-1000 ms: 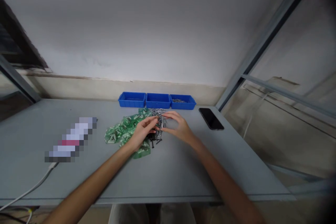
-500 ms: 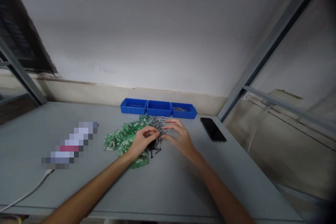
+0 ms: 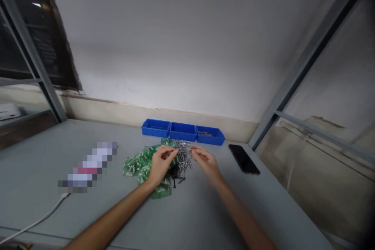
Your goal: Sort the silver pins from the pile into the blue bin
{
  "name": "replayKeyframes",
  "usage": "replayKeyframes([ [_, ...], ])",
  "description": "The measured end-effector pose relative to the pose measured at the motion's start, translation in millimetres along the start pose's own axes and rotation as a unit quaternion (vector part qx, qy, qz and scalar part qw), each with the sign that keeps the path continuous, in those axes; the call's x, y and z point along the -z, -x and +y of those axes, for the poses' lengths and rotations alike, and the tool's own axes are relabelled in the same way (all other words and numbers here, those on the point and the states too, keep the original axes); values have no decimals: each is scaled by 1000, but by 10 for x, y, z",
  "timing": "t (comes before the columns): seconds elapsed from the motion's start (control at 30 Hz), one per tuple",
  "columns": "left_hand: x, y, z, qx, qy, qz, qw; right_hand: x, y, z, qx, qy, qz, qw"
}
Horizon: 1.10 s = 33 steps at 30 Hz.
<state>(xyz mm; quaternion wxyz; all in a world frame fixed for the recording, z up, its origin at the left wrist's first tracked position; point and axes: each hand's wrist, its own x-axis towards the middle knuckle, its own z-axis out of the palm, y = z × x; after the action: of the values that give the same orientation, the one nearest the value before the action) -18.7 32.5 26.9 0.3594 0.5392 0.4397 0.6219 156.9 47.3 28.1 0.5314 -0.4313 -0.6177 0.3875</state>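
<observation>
A pile of silver screws (image 3: pixel 184 158) lies in the middle of the table, with a few black screws (image 3: pixel 175 181) at its near edge. My left hand (image 3: pixel 159 164) hovers at the pile's left side, thumb and forefinger pressed together; whatever is between them is too small to make out. On the right side of the pile is my right hand (image 3: pixel 207 163), its thumb and fingertips drawn together in a pinch, contents not visible. Green clear plastic bags (image 3: pixel 143 168) holding small pale and metal pieces lie beside and partly behind my left hand.
Three blue bins stand in a row by the wall: left bin (image 3: pixel 156 132), middle bin (image 3: pixel 183 136) and right bin (image 3: pixel 211 140) with small metal pieces inside. A black phone (image 3: pixel 244 159) lies at right. A blurred-out object (image 3: pixel 90 168) with a white cable (image 3: pixel 43 216) is at left.
The right hand's fingers, spread before, have come together in a pinch. Both hands have drawn slightly apart. The camera view has shifted, so the table appears lower and farther right.
</observation>
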Motion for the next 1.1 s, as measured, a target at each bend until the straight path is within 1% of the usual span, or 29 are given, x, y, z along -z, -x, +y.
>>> replayKeyframes([
  [0.13,2,0,-21,-14,-22,1,1000,-22,5,20,-27,-2,36,999],
  [0.27,-38,43,-18,-14,-9,-8,1000,-59,35,35,-32,10,68,997],
  [0.33,-54,63,-12,-10,-3,-10,1000,-78,56,16,-18,15,62,998],
  [0.5,-64,75,-4,-9,8,-4,1000,-105,125,-109,29,41,24,998],
  [0.6,-67,72,2,-2,13,-1,1000,-115,165,-159,30,68,19,997],
  [0.73,-74,77,31,16,19,-2,1000,-143,204,-138,37,92,20,995],
  [0.97,-81,92,21,31,8,-34,999,-179,231,-126,12,92,37,995],
  [1.03,-65,90,20,16,-8,-45,999,-175,233,-135,-7,78,36,996],
  [1.1,-39,81,30,-30,-41,-65,997,-164,233,-139,-40,48,32,998],
])
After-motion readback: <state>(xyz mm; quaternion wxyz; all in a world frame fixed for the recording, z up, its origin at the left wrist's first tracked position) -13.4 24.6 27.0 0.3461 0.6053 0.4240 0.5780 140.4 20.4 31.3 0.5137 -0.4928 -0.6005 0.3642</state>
